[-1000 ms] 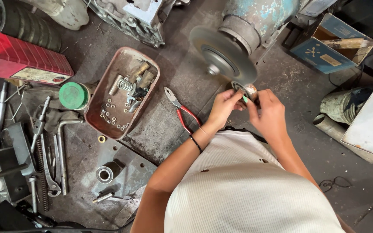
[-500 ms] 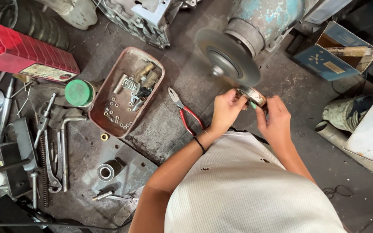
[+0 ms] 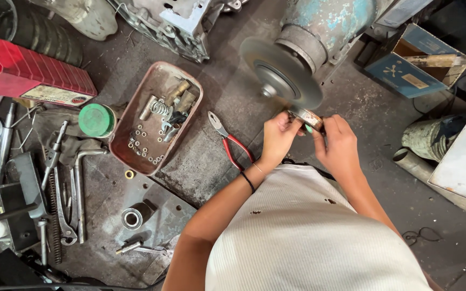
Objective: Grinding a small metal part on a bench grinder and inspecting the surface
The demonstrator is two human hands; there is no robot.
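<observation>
You are holding a small rusty metal ring [image 3: 307, 116] between both hands and pressing it against the lower edge of the grey grinding wheel [image 3: 281, 74], which is blurring as if spinning. Your left hand [image 3: 279, 137] is gripping the ring from its left side with curled fingers, and your right hand [image 3: 340, 146] is pinching it from the right, so the piece is sitting just above your knuckles and touching the wheel's rim. Judging from the rust and brown patches showing on the ring, the grinding is looking only partly done, with more of the surface left to clean. Just to the left of your left hand, red-handled pliers [image 3: 228, 142] are lying on the dark, oily floor [image 3: 200, 161]. Further left, a shallow reddish tray [image 3: 155, 119] is holding springs, washers and small fittings, with a green lid [image 3: 96, 119] beside it, and wrenches [image 3: 63, 188] are lying beyond that. Above the wheel, the blue-painted motor [image 3: 333, 21] is standing, and well to the right of your right hand a blue cardboard box [image 3: 413, 62] is sitting open in this cluttered workshop.
</observation>
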